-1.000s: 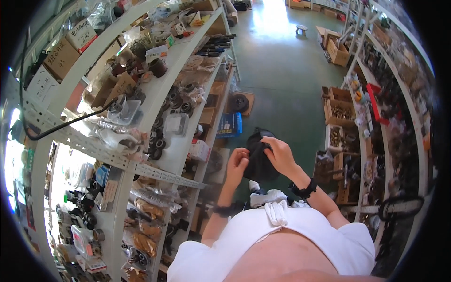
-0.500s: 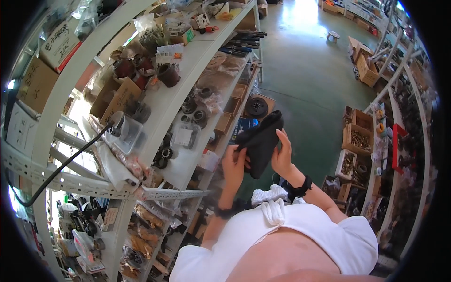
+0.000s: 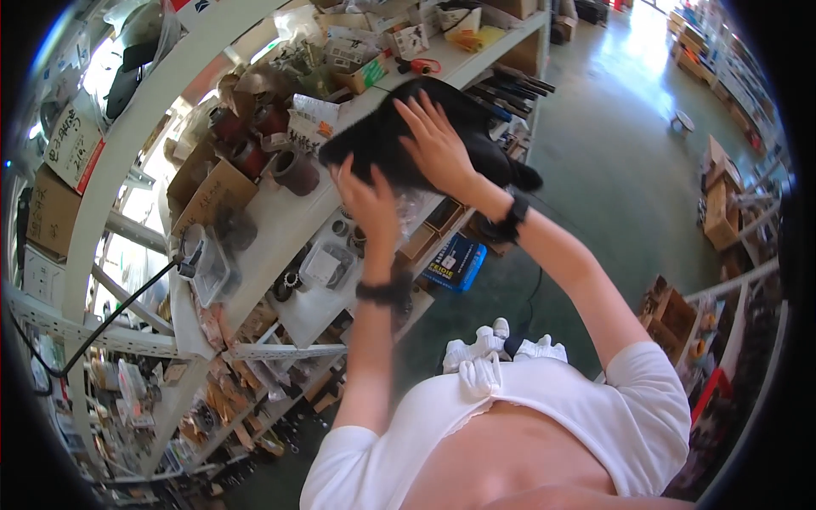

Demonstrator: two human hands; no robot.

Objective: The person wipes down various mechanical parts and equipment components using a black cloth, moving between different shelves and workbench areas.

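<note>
A soft black cloth item (image 3: pixel 365 136), perhaps a bag or folded garment, lies spread over the front edge of the upper shelf. One narrow end of it hangs out to the right, past the shelf. My right hand (image 3: pixel 438 144) rests flat on top of it with the fingers spread. At its near left edge is my left hand (image 3: pixel 365 204), fingers apart and touching or almost touching the fabric. Left of the cloth, a dark brown cylindrical part (image 3: pixel 296 172) stands on the same shelf.
A white metal shelf (image 3: pixel 263 280) packed with parts runs along my left. An open cardboard box (image 3: pixel 212 195) and a clear plastic tub (image 3: pixel 208 268) stand on it. Below the cloth is a blue box (image 3: pixel 459 262). More shelving and wooden boxes (image 3: pixel 671 314) line the right side.
The black cloth item has moved up and left from in front of my body onto the shelf, and is spread wider. Both arms now reach forward. My view has turned left.
</note>
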